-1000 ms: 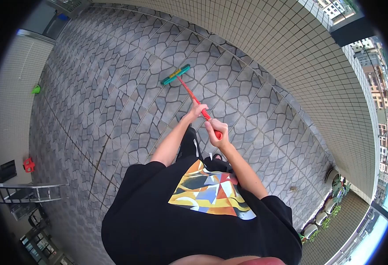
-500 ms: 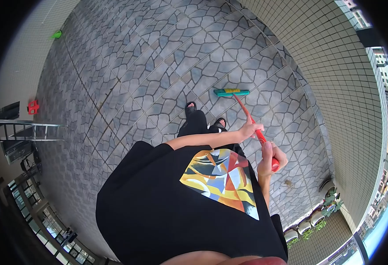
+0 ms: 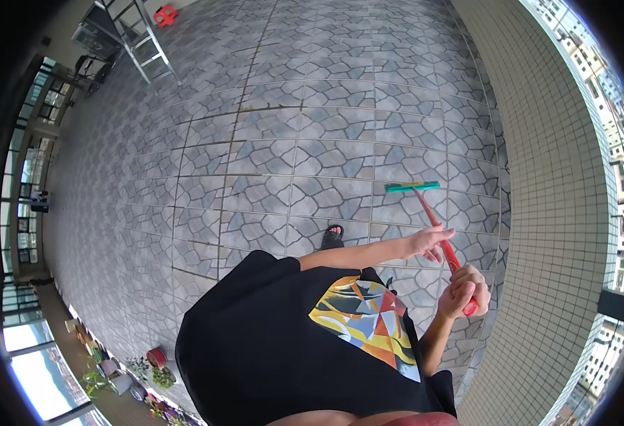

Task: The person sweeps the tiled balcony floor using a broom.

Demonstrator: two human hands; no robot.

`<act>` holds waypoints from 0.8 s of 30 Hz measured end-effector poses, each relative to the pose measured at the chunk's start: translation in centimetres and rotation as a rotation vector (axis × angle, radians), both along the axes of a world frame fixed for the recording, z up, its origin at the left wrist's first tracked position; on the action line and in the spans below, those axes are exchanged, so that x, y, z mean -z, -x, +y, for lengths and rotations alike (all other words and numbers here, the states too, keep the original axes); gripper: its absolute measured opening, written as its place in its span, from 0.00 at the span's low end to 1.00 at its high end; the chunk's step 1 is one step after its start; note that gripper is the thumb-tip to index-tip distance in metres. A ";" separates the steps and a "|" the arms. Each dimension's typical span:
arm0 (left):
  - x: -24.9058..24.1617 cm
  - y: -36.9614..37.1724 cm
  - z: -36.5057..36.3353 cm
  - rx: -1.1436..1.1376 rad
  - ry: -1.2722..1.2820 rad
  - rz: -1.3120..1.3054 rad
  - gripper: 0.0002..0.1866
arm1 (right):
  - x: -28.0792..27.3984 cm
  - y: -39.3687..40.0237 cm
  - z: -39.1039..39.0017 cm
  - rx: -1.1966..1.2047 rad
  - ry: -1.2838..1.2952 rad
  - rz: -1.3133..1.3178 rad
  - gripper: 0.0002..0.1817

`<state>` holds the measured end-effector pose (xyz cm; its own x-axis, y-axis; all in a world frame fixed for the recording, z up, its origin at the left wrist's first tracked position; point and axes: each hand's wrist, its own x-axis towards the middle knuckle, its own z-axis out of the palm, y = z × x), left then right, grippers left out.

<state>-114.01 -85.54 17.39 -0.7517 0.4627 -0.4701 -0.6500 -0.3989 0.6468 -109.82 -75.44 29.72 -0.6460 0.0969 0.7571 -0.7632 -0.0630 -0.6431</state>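
A broom with a green head (image 3: 412,187) and a red handle (image 3: 452,257) slants across the paving, its head down on the stone-patterned floor. My left hand (image 3: 429,243) is loosely around the middle of the handle, some fingers partly stretched. Higher up, near the handle's end, my right hand (image 3: 464,290) is closed around it in a fist. The bristles are mostly hidden under the head. One sandalled foot (image 3: 334,234) shows left of the broom.
Along the right runs a tiled wall (image 3: 553,213). A metal ladder (image 3: 141,50) and a red stool (image 3: 165,15) are at the upper left. Potted plants, among them a red pot (image 3: 155,356), line the lower left edge.
The view has turned, shifting the ladder and red stool up and the plants to the lower left. Both hands and the broom now appear lower and further right; both hands remain on the handle.
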 end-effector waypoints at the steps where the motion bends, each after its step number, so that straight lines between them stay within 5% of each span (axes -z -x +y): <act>1: 2.2 1.2 -1.9 0.079 0.021 0.209 0.39 | 0.3 1.6 -1.2 0.041 -0.019 0.005 0.22; 4: 7.7 1.4 -8.8 0.022 0.250 0.273 0.39 | 5.5 6.8 -3.0 0.040 0.004 0.007 0.22; 6: 12.5 -2.8 -14.2 -0.199 0.783 0.498 0.37 | 9.1 11.1 -4.8 -0.020 0.119 0.027 0.17; 8: 14.9 -9.3 -20.9 -0.212 1.073 0.241 0.35 | 12.4 15.0 -6.9 0.096 0.079 -0.114 0.19; 10: 26.6 -19.1 -26.0 -0.418 1.454 -0.012 0.34 | 14.5 18.0 -9.6 0.171 0.051 -0.235 0.23; 11: 24.0 -24.6 -28.5 -0.498 1.209 -0.441 0.30 | 16.9 19.8 -9.9 0.179 -0.016 -0.336 0.21; 12: 28.4 -31.8 -29.9 -0.687 1.154 -0.697 0.30 | 18.6 21.1 -10.0 0.192 -0.084 -0.435 0.20; 14: 27.6 -43.3 -31.1 -0.870 1.108 -1.291 0.26 | 20.1 22.8 -11.5 0.229 -0.096 -0.462 0.18; 16: 24.6 -52.0 -31.4 -0.963 0.912 -1.516 0.26 | 22.1 25.3 -11.0 0.263 -0.182 -0.447 0.17; 19: 26.5 -61.2 -30.1 -0.559 1.453 -1.372 0.16 | 19.1 24.8 -13.6 0.265 -0.131 -0.353 0.16; 24: 31.8 -57.5 -30.8 -0.483 1.569 -1.277 0.12 | 20.4 24.6 -13.4 0.097 -0.208 -0.343 0.15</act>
<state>-56.56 -116.37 -14.39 0.3297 -0.8464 -0.4183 -0.9426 -0.3200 -0.0955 -134.45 -88.85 9.29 -0.8598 0.0373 0.5093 -0.4984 0.1563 -0.8527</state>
